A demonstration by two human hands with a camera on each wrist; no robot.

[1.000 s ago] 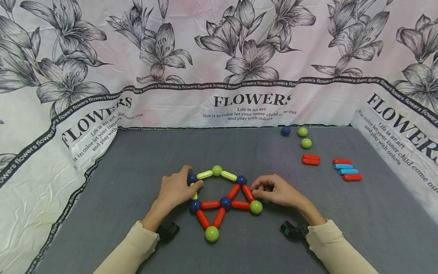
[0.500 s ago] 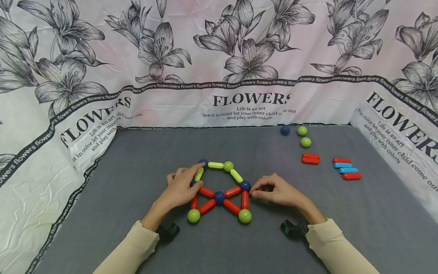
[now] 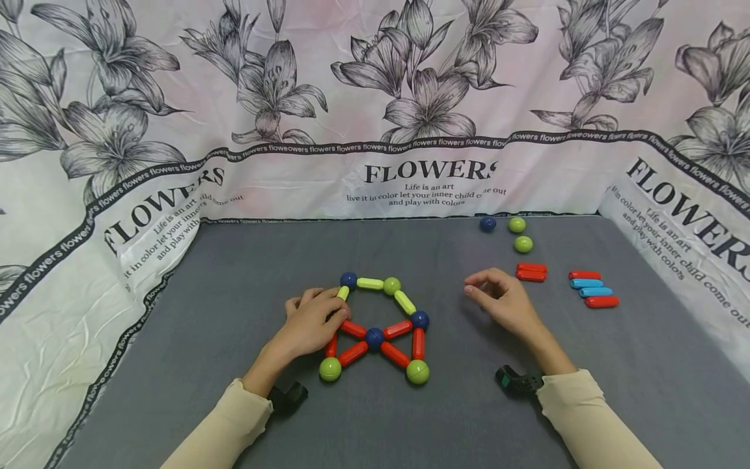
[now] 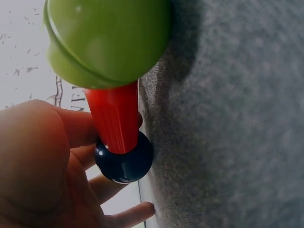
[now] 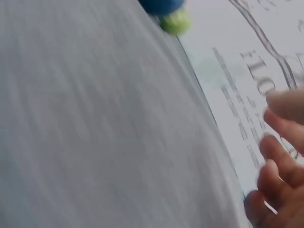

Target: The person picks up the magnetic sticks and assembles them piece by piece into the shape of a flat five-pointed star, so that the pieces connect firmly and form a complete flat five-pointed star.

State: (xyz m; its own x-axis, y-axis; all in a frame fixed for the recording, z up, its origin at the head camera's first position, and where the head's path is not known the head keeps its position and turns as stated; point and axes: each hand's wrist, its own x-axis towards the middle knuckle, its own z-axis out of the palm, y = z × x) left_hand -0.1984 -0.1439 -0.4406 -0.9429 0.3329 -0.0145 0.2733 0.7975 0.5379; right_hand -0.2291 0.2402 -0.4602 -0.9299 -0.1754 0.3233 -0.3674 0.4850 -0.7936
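A flat figure of magnetic rods and balls lies on the grey table, with an arch of yellow-green rods (image 3: 370, 284) above two red triangles that share a blue centre ball (image 3: 375, 339). My left hand (image 3: 312, 323) is at its left side, thumb and fingers holding a blue ball (image 4: 124, 161) that the hand hides in the head view. A red rod (image 4: 116, 118) joins that ball to a green ball (image 4: 109, 42). My right hand (image 3: 505, 301), fingers loosely bent and holding nothing, hovers right of the figure, near a pair of red rods (image 3: 532, 272).
Further right lie red rods (image 3: 602, 302) and blue rods (image 3: 596, 292) in a stack. At the back edge sit a loose blue ball (image 3: 487, 224) and two green balls (image 3: 523, 244). A flower-printed cloth (image 3: 281, 185) borders the table behind and at the sides.
The figure has turned clockwise, so its two lower green balls now lie level. My right hand has left the figure's right side and moved up and right. My left hand stays at the figure.
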